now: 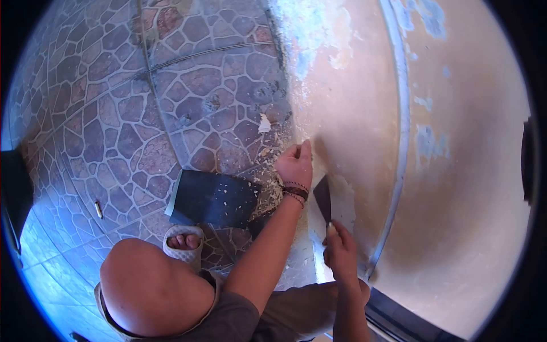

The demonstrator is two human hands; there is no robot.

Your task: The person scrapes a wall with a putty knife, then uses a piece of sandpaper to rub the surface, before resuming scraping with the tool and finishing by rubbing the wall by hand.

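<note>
My right hand [342, 251] is closed around the handle of a scraper, whose dark, wide blade [323, 198] lies close to the wall's peeling lower part. Farther forward, my left hand [296, 163], with bracelets on its wrist, is beside the base of the wall [364, 102]. Its fingers are curled together, and whether anything small is between them is hidden. Pale paint flakes [270, 185] are scattered on the floor beneath the left wrist.
A dark sheet [213, 198] with flakes on it lies on the stone-patterned floor [114, 125]. A larger pale chip [264, 123] and a small cylindrical object [98, 210] lie there too. My sandaled foot [184, 242] is beside the sheet; a raised strip [403, 102] runs along the wall.
</note>
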